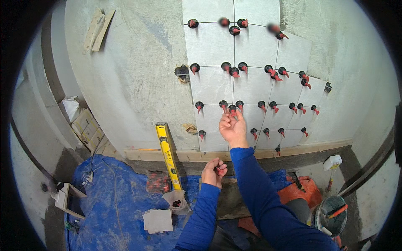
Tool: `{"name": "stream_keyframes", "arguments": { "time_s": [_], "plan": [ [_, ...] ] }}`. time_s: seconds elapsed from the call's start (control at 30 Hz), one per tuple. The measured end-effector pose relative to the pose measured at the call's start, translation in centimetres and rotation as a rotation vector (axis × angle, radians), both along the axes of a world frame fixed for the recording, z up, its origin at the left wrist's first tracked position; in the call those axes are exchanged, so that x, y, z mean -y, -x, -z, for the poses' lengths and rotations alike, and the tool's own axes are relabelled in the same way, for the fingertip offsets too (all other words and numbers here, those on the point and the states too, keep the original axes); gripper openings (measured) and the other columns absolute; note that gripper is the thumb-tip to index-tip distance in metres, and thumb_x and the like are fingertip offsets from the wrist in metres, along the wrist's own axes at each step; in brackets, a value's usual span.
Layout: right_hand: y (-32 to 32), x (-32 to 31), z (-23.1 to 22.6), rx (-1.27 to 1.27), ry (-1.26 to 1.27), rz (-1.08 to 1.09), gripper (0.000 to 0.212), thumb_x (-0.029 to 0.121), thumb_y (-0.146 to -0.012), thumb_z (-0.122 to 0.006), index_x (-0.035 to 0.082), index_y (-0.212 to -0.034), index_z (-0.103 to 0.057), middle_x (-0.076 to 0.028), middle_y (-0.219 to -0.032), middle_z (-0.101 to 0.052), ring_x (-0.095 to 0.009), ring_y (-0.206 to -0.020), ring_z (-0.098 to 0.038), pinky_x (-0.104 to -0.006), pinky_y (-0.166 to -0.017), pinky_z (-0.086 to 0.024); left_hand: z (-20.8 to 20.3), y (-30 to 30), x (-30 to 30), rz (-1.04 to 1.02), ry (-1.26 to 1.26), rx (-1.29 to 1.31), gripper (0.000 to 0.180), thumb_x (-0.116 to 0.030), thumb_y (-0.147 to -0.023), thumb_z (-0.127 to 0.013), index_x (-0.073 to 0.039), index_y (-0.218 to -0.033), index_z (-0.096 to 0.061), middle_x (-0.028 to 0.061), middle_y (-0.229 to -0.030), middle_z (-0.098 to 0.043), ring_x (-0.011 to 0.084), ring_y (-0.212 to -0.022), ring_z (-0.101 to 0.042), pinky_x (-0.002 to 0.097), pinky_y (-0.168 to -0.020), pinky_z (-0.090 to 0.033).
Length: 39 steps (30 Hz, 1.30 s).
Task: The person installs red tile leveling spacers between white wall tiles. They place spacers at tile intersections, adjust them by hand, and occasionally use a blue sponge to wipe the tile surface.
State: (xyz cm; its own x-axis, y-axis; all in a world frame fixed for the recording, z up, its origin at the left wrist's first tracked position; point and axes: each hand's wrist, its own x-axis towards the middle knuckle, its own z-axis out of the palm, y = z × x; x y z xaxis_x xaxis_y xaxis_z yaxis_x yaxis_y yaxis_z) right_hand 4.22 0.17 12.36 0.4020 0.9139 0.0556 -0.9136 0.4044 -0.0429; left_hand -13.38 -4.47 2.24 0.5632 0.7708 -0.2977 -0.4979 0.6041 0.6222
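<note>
Red-handled clip (233, 111), pinched in right hand (233, 129)

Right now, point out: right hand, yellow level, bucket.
Right hand (233, 130), head view: middle of the hand.
Yellow level (168, 154), head view: middle of its body.
Bucket (331, 204), head view: inner wall.

Even light, faint shadows, two blurred upper clips (224, 21), bent edges, black corners.
</note>
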Motion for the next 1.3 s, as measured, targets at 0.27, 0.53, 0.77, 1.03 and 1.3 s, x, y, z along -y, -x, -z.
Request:
{"name": "stream_keyframes", "arguments": {
  "time_s": [0.27,0.53,0.77,1.03,1.3],
  "plan": [
    [-0.6,-0.2,0.1,-0.090,-0.113,-0.087,0.037,0.032,-0.098,-0.061,-0.004,-0.104,-0.062,-0.003,-0.076,-0.051,-0.011,-0.056,-0.045,-0.0237,-0.045,-0.035,-0.1,-0.3,0.0,-0.014,0.000,0.007,0.020,-0.017,-0.096,-0.063,-0.005,-0.112,-0.063,0.0075,-0.093,-0.067,0.0199,-0.081,-0.067,0.0348,-0.073,-0.058],
    [-1.3,-1.5,0.7,-0.189,-0.124,-0.066,0.031,0.026,-0.095,-0.070,-0.004,-0.099,-0.062,-0.002,-0.071,-0.054,-0.009,-0.053,-0.049,-0.0210,-0.041,-0.038,0.1,-0.5,-0.1,-0.037,0.032,-0.001,0.021,-0.017,-0.098,-0.060,-0.004,-0.114,-0.063,0.0075,-0.094,-0.068,0.0190,-0.080,-0.068,0.0340,-0.073,-0.058],
    [-1.2,-1.8,0.6,-0.222,-0.065,-0.002,0.027,0.025,-0.096,-0.071,0.000,-0.092,-0.062,0.000,-0.070,-0.055,-0.006,-0.050,-0.047,-0.0190,-0.038,-0.037,-0.2,-0.5,0.4,-0.042,0.038,-0.007,0.019,-0.018,-0.097,-0.062,-0.005,-0.109,-0.064,0.0074,-0.094,-0.068,0.0199,-0.078,-0.067,0.0352,-0.071,-0.058],
    [-0.5,-1.8,-1.1,-0.022,0.215,0.267,0.021,0.018,-0.093,-0.075,0.009,-0.082,-0.059,0.004,-0.071,-0.055,-0.004,-0.049,-0.044,-0.0188,-0.041,-0.036,-0.1,-0.3,0.4,-0.051,0.049,-0.001,0.022,-0.017,-0.098,-0.059,-0.004,-0.115,-0.063,0.0073,-0.095,-0.068,0.0193,-0.081,-0.068,0.0339,-0.072,-0.059],
    [0.3,-0.7,-1.6,0.338,0.468,0.339,0.022,0.025,-0.091,-0.076,0.011,-0.083,-0.062,0.002,-0.068,-0.054,-0.009,-0.050,-0.048,-0.0237,-0.042,-0.035,-0.6,-0.4,0.7,-0.048,0.039,-0.001,0.020,-0.017,-0.097,-0.059,-0.004,-0.112,-0.064,0.0066,-0.094,-0.069,0.0182,-0.080,-0.069,0.0328,-0.072,-0.059]
  ]
}}
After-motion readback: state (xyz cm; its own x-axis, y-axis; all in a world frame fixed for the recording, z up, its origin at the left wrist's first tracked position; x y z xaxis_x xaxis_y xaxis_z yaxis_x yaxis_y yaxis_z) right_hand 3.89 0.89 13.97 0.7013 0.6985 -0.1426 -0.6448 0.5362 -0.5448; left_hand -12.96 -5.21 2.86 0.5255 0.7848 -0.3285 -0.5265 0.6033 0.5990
